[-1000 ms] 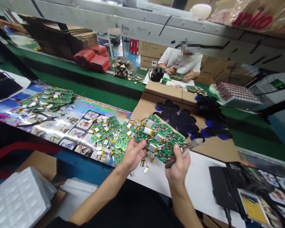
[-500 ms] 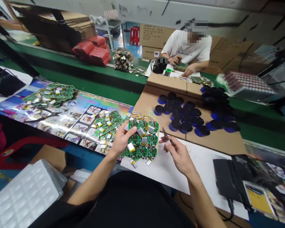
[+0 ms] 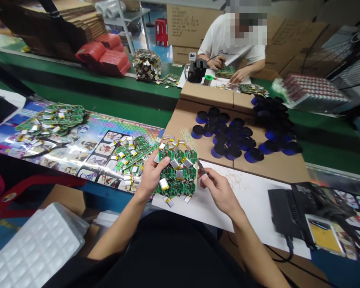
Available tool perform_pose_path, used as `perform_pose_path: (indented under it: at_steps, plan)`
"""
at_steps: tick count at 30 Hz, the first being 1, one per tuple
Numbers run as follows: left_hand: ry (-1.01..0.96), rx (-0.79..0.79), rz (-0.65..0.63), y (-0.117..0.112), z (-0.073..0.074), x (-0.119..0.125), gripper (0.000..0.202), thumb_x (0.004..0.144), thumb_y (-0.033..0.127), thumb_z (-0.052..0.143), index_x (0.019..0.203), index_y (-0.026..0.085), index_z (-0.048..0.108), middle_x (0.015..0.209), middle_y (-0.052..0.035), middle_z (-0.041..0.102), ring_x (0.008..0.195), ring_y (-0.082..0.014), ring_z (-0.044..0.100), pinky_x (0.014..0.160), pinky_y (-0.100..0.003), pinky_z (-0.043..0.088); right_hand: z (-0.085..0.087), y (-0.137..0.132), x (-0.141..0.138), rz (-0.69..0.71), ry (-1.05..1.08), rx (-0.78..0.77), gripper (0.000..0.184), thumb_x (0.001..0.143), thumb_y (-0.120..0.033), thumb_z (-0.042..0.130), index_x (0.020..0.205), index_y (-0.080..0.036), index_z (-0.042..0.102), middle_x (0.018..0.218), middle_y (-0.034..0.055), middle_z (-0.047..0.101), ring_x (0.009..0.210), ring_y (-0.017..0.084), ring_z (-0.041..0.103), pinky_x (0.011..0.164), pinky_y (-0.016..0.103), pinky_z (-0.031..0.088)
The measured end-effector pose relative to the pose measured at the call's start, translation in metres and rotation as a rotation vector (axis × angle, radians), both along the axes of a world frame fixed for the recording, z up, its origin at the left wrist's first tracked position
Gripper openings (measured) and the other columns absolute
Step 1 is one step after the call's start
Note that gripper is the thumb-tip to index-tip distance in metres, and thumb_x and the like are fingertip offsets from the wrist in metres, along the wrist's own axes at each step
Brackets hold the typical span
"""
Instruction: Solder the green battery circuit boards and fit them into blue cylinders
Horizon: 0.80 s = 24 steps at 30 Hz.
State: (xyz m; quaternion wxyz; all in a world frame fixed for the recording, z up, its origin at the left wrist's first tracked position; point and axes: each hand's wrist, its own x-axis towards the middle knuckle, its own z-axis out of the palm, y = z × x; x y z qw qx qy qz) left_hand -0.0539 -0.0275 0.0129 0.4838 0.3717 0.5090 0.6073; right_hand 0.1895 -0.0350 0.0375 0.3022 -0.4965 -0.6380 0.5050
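My left hand (image 3: 151,175) is closed on the left side of a green circuit board panel (image 3: 183,188), thumb on top. Small silver battery cells (image 3: 179,174) with yellow ends lie over the panel on thin wires, and a few hang past its near edge. In my right hand (image 3: 219,190) is a slim dark pointed tool (image 3: 201,168), pinched between thumb and fingers. Its tip is at the panel's right edge; whether it touches I cannot tell. Beside my left hand lies a pile of similar boards with cells (image 3: 135,154).
Blue-black round parts (image 3: 228,138) stand on a cardboard sheet (image 3: 180,116) beyond the panel. Another board pile (image 3: 54,118) and dark-handled pliers (image 3: 45,149) lie left. A black device (image 3: 283,212) sits right on white paper (image 3: 252,200). Across the bench, a person (image 3: 234,48) handles boards.
My right hand has moved left, bringing the tool's tip from beside the panel to its right edge. The left hand still holds the panel. The whole view has shifted slightly.
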Motion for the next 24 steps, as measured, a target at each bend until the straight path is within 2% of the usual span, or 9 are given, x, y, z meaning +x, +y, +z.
perform_pose_path:
  at_steps: [5,8,11,14,16,20,24]
  plan:
    - [-0.025,-0.009,0.016,0.0,0.001,0.002,0.039,0.084,0.046,0.083,0.11,0.02,0.072,0.103,-0.0037,0.078,0.093,-0.0207,0.071,0.085,-0.028,0.052,-0.005,-0.005,-0.006,-0.004,0.178,-0.086,0.04,0.102,-0.058,0.057,0.097,-0.02,0.066,0.071,0.0,0.063,0.061,0.014,0.054,0.061,0.027,0.047]
    - [-0.089,-0.044,-0.003,-0.001,0.002,0.005,0.039,0.082,0.047,0.083,0.107,0.019,0.074,0.099,-0.0037,0.079,0.087,-0.0205,0.072,0.082,-0.028,0.055,-0.011,-0.008,-0.012,0.039,0.391,-0.244,0.042,0.099,-0.06,0.061,0.084,-0.02,0.062,0.067,-0.0002,0.06,0.058,0.014,0.054,0.054,0.026,0.045]
    - [-0.175,-0.115,-0.04,-0.002,0.003,0.01,0.044,0.08,0.049,0.083,0.11,0.019,0.074,0.098,-0.0044,0.079,0.082,-0.0213,0.074,0.075,-0.029,0.057,-0.019,-0.012,-0.019,0.065,0.635,-0.434,0.043,0.093,-0.061,0.067,0.083,-0.019,0.063,0.068,0.0016,0.062,0.053,0.014,0.055,0.048,0.026,0.045]
    - [-0.205,-0.153,-0.05,-0.004,0.003,0.014,0.046,0.079,0.049,0.083,0.111,0.018,0.074,0.096,-0.0042,0.079,0.078,-0.0204,0.074,0.071,-0.027,0.057,-0.023,-0.014,-0.022,0.055,0.736,-0.494,0.044,0.091,-0.062,0.067,0.089,-0.018,0.067,0.07,0.0035,0.065,0.055,0.016,0.057,0.048,0.027,0.048]
    - [-0.196,-0.153,-0.052,-0.004,0.004,0.014,0.045,0.079,0.048,0.083,0.11,0.017,0.074,0.095,-0.0042,0.079,0.077,-0.0199,0.073,0.07,-0.027,0.057,-0.022,-0.014,-0.02,0.047,0.677,-0.445,0.044,0.093,-0.063,0.066,0.092,-0.019,0.068,0.072,0.0035,0.066,0.059,0.017,0.059,0.053,0.029,0.051]
    - [-0.118,-0.113,0.017,-0.001,0.004,0.008,0.041,0.08,0.047,0.082,0.107,0.017,0.072,0.094,-0.0045,0.078,0.076,-0.0191,0.072,0.069,-0.026,0.056,-0.017,-0.015,-0.007,0.074,0.365,-0.223,0.042,0.098,-0.06,0.064,0.088,-0.019,0.068,0.076,0.0025,0.066,0.07,0.016,0.06,0.069,0.029,0.053]
    - [-0.034,-0.082,0.082,0.001,0.001,-0.001,0.043,0.08,0.047,0.081,0.108,0.017,0.072,0.094,-0.0047,0.078,0.077,-0.0186,0.071,0.071,-0.027,0.056,-0.018,-0.026,0.001,0.095,0.2,-0.207,0.042,0.101,-0.059,0.06,0.097,-0.018,0.07,0.079,0.0021,0.066,0.071,0.014,0.057,0.07,0.028,0.049]
